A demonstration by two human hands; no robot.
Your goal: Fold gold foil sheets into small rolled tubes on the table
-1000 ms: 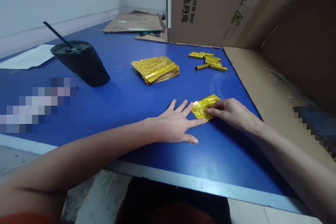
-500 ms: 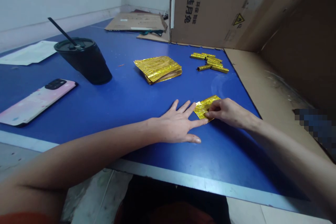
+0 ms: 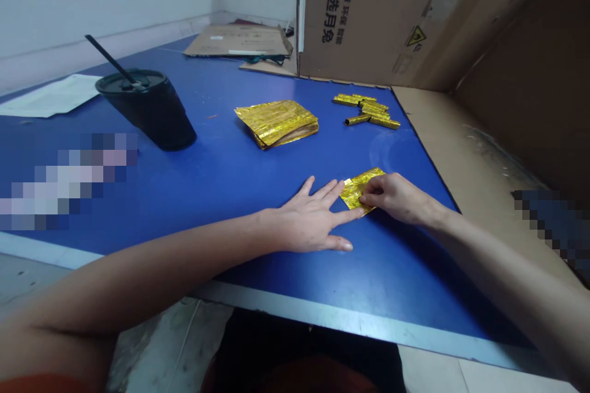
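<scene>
A shiny gold foil paper sheet (image 3: 356, 188) lies flat on the blue table in front of me. My left hand (image 3: 311, 218) is spread open and palm down, its fingertips touching the sheet's left and lower edges. At the sheet's right part, my right hand (image 3: 391, 195) has its thumb and fingers pinched together on the paper, and covers that side of it. Beyond both hands rests a stack of gold foil paper sheets (image 3: 279, 120). Several thin rolled gold foil tubes (image 3: 369, 109) lie in a loose pile at the far right.
A dark cup (image 3: 154, 113) with a black straw stands on the left of the blue table (image 3: 221, 178). Behind it lies a pale sheet (image 3: 55, 95). Flat cardboard (image 3: 237, 40) rests at the back, and a large cardboard box (image 3: 369, 24) rises along the far right edge.
</scene>
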